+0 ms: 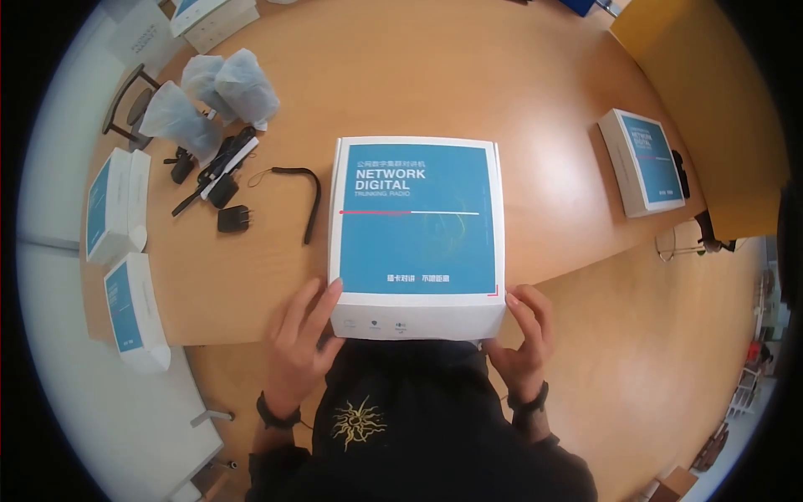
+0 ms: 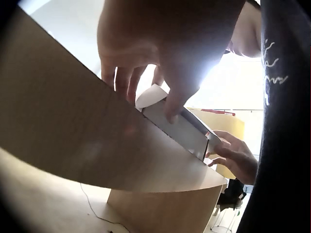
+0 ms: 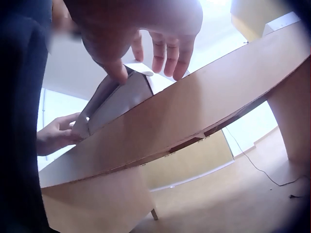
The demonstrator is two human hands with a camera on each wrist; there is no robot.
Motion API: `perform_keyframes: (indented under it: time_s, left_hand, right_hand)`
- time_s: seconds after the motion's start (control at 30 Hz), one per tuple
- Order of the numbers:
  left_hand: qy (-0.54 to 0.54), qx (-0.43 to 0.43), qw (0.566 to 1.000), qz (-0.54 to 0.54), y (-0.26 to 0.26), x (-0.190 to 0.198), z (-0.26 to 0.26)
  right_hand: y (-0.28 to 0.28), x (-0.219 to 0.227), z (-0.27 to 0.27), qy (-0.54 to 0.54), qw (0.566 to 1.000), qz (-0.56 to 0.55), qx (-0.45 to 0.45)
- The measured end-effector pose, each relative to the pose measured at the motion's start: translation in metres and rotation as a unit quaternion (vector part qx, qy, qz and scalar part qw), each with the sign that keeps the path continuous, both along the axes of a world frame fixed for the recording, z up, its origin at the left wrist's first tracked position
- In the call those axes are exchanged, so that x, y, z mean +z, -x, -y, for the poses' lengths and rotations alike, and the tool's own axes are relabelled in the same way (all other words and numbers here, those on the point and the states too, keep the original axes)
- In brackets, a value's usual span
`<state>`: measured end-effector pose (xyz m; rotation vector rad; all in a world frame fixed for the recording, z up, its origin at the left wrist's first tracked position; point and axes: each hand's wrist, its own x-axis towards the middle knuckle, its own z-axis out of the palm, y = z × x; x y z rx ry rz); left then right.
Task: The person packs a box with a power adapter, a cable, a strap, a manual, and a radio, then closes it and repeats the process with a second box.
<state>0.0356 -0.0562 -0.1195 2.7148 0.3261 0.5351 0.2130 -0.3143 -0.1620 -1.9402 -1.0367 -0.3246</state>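
Note:
A white box (image 1: 416,226) with a blue top printed "NETWORK DIGITAL" lies at the table's near edge, in front of the person's body. At its near left corner, the left hand (image 1: 303,335) holds it, with the thumb (image 2: 174,108) against the front panel and the fingers around the side. The right hand (image 1: 525,339) holds the near right corner likewise, its thumb (image 3: 116,73) at the front. Both wrist views show a dark gap below the lid's front edge and a white flap (image 3: 138,67) at the corner.
Left of the box lie a black wrist strap (image 1: 314,205), black chargers (image 1: 233,219) and several bagged items (image 1: 245,88). Similar boxes stand at the left edge (image 1: 134,301) and at the right (image 1: 648,163). A yellow panel (image 1: 711,109) rises at the far right.

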Motion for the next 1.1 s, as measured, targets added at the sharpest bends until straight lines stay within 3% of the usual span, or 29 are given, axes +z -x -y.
perform_keyframes:
  time_s: [0.1, 0.37, 0.47, 0.6, 0.7, 1.1]
  left_hand:
    - [0.003, 0.002, 0.998, 0.057, -0.004, -0.009, 0.003]
    - [-0.031, -0.033, 0.999, 0.027, -0.007, 0.006, 0.004]
    - [-0.049, -0.039, 0.998, 0.021, -0.005, 0.009, 0.005]
    - [-0.038, -0.036, 0.999, 0.014, -0.004, 0.007, 0.003]
    - [-0.038, -0.040, 0.998, 0.030, -0.008, 0.008, 0.003]
    - [-0.073, 0.001, 0.997, 0.020, 0.001, 0.004, 0.009]
  right_hand:
    - [0.006, 0.009, -0.005, -0.006, 0.999, -0.006, -0.034]
    - [0.015, 0.030, -0.009, 0.032, 0.998, 0.027, -0.053]
    - [0.026, 0.036, -0.013, 0.017, 0.996, -0.052, -0.068]
    - [0.026, 0.031, -0.015, -0.006, 0.997, -0.029, -0.073]
    - [0.023, 0.032, -0.011, 0.041, 0.998, -0.005, -0.057]
    - [0.011, 0.004, -0.014, -0.012, 0.997, 0.059, -0.044]
